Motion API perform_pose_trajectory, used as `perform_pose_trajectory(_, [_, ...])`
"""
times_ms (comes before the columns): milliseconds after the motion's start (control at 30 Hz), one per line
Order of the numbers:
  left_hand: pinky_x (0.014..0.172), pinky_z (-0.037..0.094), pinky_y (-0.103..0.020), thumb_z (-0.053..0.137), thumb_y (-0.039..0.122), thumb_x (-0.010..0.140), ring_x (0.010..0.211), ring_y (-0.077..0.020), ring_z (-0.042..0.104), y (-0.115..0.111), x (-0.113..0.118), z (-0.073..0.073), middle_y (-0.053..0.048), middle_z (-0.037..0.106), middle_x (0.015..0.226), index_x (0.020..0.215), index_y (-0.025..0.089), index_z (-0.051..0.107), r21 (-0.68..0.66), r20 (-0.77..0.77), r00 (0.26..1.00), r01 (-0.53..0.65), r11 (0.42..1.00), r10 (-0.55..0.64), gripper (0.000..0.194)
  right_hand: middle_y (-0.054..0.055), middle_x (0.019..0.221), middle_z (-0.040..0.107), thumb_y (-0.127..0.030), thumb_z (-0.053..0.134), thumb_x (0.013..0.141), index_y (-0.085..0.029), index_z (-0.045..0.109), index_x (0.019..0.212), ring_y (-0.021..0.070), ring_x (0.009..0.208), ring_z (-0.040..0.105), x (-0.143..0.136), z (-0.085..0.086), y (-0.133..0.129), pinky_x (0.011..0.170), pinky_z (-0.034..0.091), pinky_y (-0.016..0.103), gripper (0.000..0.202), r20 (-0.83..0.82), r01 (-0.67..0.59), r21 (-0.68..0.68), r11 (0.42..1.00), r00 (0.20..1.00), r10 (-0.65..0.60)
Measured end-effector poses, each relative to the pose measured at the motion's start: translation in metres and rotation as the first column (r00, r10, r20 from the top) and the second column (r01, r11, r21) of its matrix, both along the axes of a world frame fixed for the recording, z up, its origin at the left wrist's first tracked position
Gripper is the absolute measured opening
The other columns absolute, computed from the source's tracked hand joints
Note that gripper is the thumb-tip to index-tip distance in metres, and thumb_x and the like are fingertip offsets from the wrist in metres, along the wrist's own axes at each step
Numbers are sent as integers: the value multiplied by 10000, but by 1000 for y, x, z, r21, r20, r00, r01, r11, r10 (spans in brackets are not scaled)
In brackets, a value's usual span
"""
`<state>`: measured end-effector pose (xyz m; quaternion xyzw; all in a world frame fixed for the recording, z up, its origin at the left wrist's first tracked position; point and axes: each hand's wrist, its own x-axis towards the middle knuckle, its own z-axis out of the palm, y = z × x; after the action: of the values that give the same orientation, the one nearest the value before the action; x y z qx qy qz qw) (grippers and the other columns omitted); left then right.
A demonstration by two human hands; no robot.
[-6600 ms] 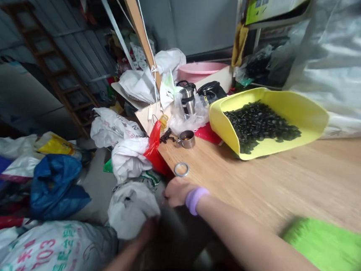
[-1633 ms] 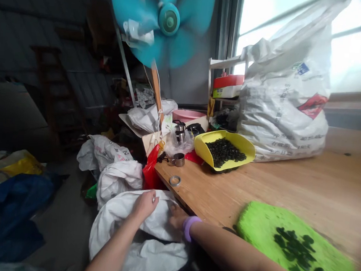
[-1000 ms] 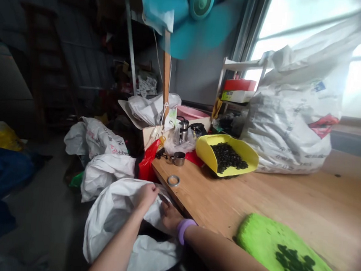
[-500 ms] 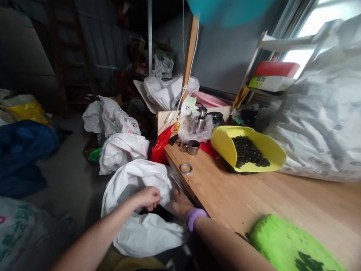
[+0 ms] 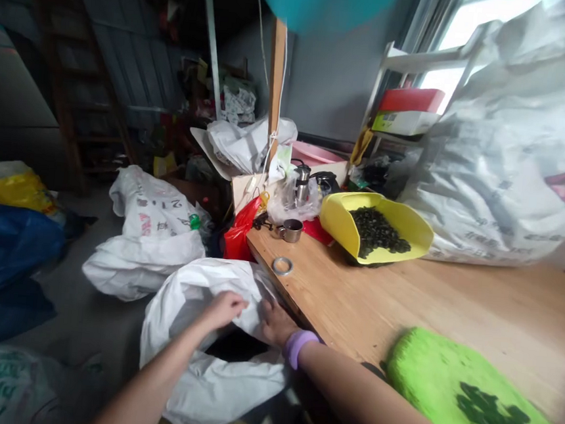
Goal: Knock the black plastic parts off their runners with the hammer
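A white woven sack (image 5: 217,391) stands at the table's near left edge, its mouth gaping and dark inside. Over that mouth is my left hand (image 5: 227,307), its fingers curled closed; whatever they may hold is too small or hidden to name. My right hand (image 5: 277,322), with a purple band (image 5: 298,346) at the wrist, grips the sack's rim on the table side. On the table to the right lies a bright green cushion-like pad (image 5: 427,370) with small dark pieces (image 5: 496,422) on it. Farther back sits a yellow scoop-shaped tray (image 5: 334,218) holding many dark pieces (image 5: 377,232).
The wooden table (image 5: 344,303) carries a metal ring (image 5: 282,265), a steel cup (image 5: 291,230) and a thermos (image 5: 302,182). A large stuffed white bag (image 5: 494,171) stands at right. Other sacks (image 5: 149,207) and a blue bag (image 5: 6,260) lie on the floor at left.
The view has swung slightly right, shifting most things leftward. My left hand stays curled over the sack mouth, which shows more of its dark inside. My right hand stays at the rim.
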<state>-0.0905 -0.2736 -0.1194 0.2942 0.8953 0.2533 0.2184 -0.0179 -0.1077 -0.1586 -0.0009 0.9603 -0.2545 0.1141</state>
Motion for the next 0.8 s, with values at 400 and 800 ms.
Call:
perform_pose_trajectory(400, [869, 413, -322, 537, 170, 724, 1014, -242, 562, 18, -49, 10, -112, 608, 1076, 1083, 189, 596, -24, -410, 908, -100, 995, 82, 364, 137, 1441, 271, -183, 478, 757, -83, 457, 1309, 286, 1217, 396, 1, 10, -6, 1034, 306, 354, 561, -117, -131, 179, 975, 981, 153])
perform_pose_trajectory(800, [730, 452, -290, 413, 131, 802, 795, -192, 610, -4, -17, -53, -85, 627, 881, 877, 196, 679, 99, -405, 826, -386, 917, 392, 284, 84, 1491, 141, -117, 478, 674, -64, 533, 1239, 248, 1326, 216, 8, 24, -8, 1078, 249, 315, 570, -130, -338, 261, 904, 916, 380])
